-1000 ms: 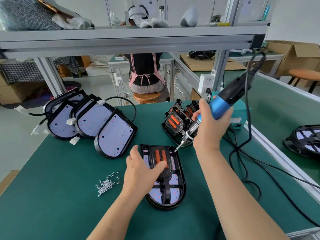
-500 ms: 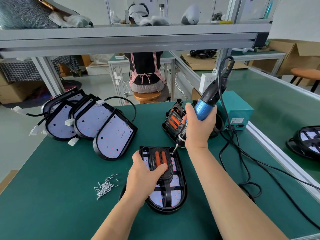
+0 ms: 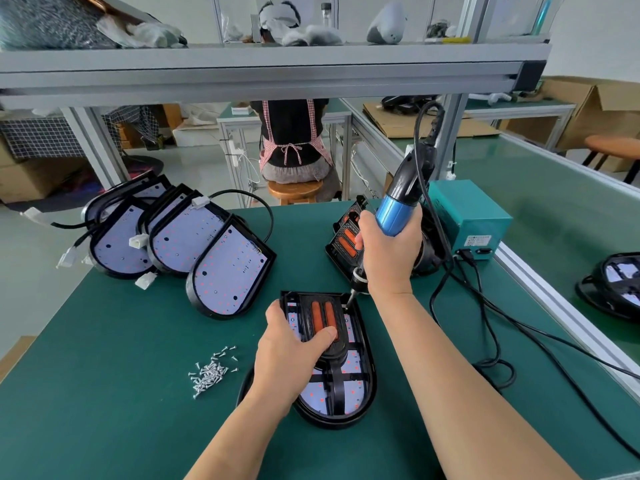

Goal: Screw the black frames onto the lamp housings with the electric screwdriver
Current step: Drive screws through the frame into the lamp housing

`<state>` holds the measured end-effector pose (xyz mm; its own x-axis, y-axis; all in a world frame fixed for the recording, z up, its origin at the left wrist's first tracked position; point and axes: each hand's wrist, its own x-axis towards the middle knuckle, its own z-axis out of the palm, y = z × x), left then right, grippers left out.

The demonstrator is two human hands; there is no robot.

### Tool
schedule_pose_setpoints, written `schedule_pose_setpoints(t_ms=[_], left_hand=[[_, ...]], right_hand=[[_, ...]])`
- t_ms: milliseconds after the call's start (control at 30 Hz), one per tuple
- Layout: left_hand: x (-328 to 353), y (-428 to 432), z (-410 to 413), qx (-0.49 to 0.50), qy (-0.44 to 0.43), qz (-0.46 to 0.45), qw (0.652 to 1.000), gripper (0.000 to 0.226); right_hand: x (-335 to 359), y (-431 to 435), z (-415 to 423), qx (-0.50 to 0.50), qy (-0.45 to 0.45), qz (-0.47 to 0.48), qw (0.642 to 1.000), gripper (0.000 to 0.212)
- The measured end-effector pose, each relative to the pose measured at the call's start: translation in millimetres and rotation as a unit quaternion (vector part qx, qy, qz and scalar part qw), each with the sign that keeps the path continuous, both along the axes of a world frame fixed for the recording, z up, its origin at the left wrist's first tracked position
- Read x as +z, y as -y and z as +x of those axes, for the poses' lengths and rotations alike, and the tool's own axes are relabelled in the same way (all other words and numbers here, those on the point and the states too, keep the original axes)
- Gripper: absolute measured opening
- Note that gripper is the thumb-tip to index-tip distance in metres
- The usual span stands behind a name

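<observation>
Green bench [image 3: 104,375]. Left rear: at least three lamp housings [image 3: 228,271] lean in a row, boards bare, no frames fitted, so judged not yet done. Centre: housing in work [image 3: 349,403] lies flat, black frame [image 3: 337,386] seated in it. Spare frames [image 3: 346,237] stacked behind. Electric screwdriver [image 3: 394,213] near upright, bit on the frame's top right corner. Right hand [image 3: 391,258] clenched round its barrel. Left hand [image 3: 291,355] clamps the housing in work, thumb across the frame. Loose screws [image 3: 209,374] just left. Judged: an early screw; most units remain.
</observation>
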<state>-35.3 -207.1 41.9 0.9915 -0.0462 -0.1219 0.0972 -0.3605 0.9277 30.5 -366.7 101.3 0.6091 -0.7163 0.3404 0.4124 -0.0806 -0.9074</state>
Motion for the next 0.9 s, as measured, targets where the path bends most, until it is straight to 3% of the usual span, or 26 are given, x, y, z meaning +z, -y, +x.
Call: schedule_pose_setpoints(t_ms=[333, 467, 700, 900], left_hand=[[-3.9, -0.1, 1.5, 0.005, -0.012, -0.007, 1.0, 0.059], [-2.6, 0.3, 0.9, -0.002, -0.019, -0.008, 1.0, 0.062], [-0.5, 5.1, -0.5, -0.04, -0.033, -0.017, 0.999, 0.067], [-1.5, 7.3, -8.5, -0.037, -0.039, -0.031, 0.998, 0.073]], right_hand=[[5.4, -6.8, -3.1, 0.132, -0.026, -0.021, 0.991, 0.02], [10.1, -2.8, -12.9, 0.171, -0.019, -0.006, 0.985, 0.031], [14.3, 2.5, -36.6, 0.154, -0.011, -0.043, 0.987, 0.018], [23.9, 7.8, -49.0, 0.162, 0.014, -0.027, 0.986, 0.027]])
